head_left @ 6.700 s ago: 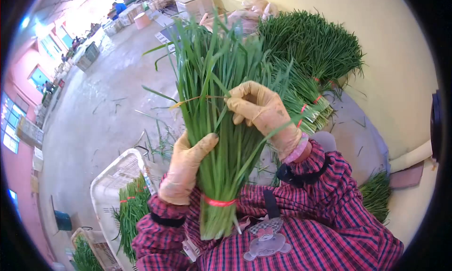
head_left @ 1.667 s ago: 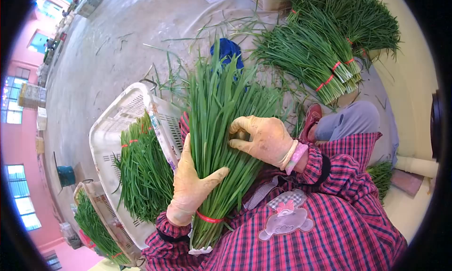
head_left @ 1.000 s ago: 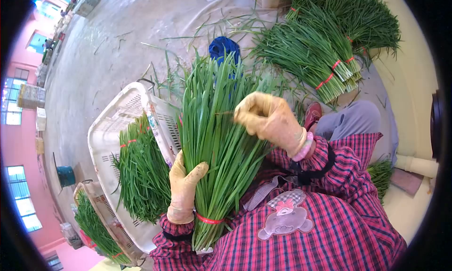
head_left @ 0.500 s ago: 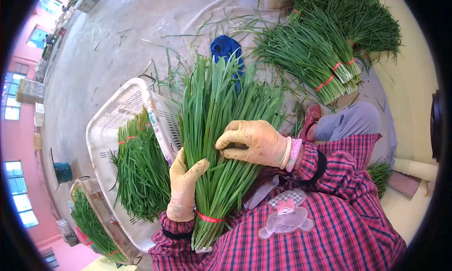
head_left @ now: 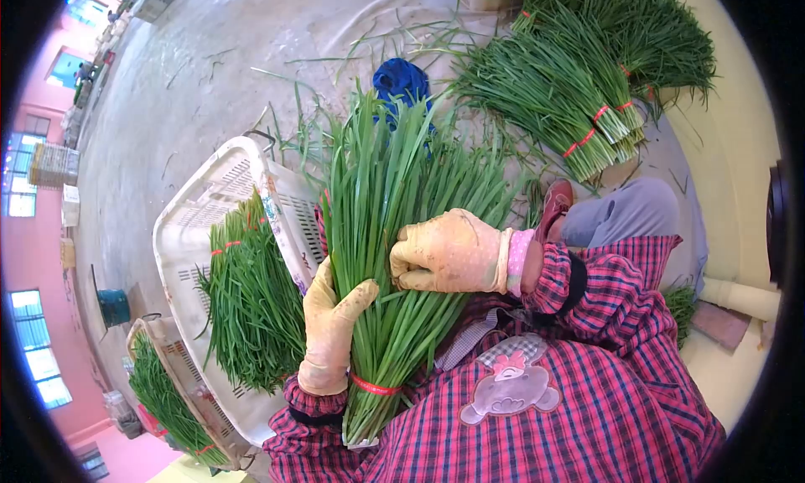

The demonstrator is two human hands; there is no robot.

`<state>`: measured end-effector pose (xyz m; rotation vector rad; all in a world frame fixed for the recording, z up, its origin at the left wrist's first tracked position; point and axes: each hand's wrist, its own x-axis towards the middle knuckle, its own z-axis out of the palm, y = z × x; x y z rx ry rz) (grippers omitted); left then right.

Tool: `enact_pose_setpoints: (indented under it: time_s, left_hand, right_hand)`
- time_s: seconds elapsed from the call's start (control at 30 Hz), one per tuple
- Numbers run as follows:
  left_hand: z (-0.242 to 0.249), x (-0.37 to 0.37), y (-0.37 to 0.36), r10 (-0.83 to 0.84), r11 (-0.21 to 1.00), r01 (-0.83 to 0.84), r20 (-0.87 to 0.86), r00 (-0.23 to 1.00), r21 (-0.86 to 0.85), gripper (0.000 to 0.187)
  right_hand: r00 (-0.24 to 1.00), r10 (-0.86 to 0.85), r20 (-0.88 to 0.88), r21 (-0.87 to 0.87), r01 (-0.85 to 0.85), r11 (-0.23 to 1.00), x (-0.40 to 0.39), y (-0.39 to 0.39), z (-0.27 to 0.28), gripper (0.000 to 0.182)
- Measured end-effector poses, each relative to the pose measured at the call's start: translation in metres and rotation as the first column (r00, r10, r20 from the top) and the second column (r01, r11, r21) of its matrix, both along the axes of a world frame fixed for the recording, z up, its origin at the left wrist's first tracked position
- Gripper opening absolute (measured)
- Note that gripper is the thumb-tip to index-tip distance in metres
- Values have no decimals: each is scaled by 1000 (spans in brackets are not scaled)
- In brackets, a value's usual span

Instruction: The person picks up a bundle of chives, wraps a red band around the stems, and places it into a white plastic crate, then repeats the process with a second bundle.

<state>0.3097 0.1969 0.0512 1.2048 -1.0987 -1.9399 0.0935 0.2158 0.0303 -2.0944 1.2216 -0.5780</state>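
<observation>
A large bundle of garlic chives [head_left: 369, 206] rests on my lap, its leaves fanned away from me. A red band [head_left: 375, 386] circles it near the pale cut ends. My left hand [head_left: 329, 328], in a cream glove, is wrapped around the bundle's left side with the thumb across the front. My right hand [head_left: 453, 252], gloved the same way, has its fingers curled shut into the leaves at mid-length. Its fingertips are partly hidden among the leaves.
Left of me stands a white plastic basket [head_left: 201, 199] holding banded chives [head_left: 251, 303]. Another basket [head_left: 186, 367] with chives sits behind it. Several banded bundles [head_left: 558, 85] lie on the floor at upper right. Beyond my bundle are a blue cloth [head_left: 401, 82] and scattered leaves.
My right hand's fingers have closed from a loose, parted pinch into a curl against the leaves. The bundle's right-hand leaves have spread slightly rightward. My left hand keeps its hold.
</observation>
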Motion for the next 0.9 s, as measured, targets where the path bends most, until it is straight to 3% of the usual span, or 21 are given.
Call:
enact_pose_setpoints:
  time_s: [0.17,0.23,0.3,0.37,0.43,0.5,0.63,0.73,0.9]
  left_hand:
    - [4,-2,0,3,1000,-3,1,1000,6,55]
    - [4,-1,1,7,1000,-7,-2,1000,16,55]
    - [3,-1,1,7,1000,-7,11,1000,3,55]
    - [1,-1,1,6,1000,-6,14,1000,-2,55]
    - [1,0,0,4,1000,-4,17,1000,-8,55]
    - [1,0,0,11,1000,-11,5,1000,11,56]
    - [2,1,1,7,1000,-7,48,999,-2,54]
    - [15,-2,2,18,1000,-14,191,981,-22,51]
    - [1,10,4,57,998,-58,73,996,14,46]
  right_hand:
    - [986,-160,42,114,154,982,-4,2,-6,21]
    - [942,-247,226,112,227,967,-7,2,-17,21]
    - [933,-239,269,83,225,971,-13,1,-23,21]
    - [833,-358,422,317,235,919,-17,0,-24,21]
    - [785,-385,485,366,218,905,-22,-1,-22,21]
    - [656,-567,499,645,156,748,-31,0,-10,21]
    - [485,-648,588,641,210,738,-61,6,-4,21]
    - [379,-700,605,685,200,701,-93,13,-9,21]
    - [173,-696,697,660,227,716,-130,26,-12,24]
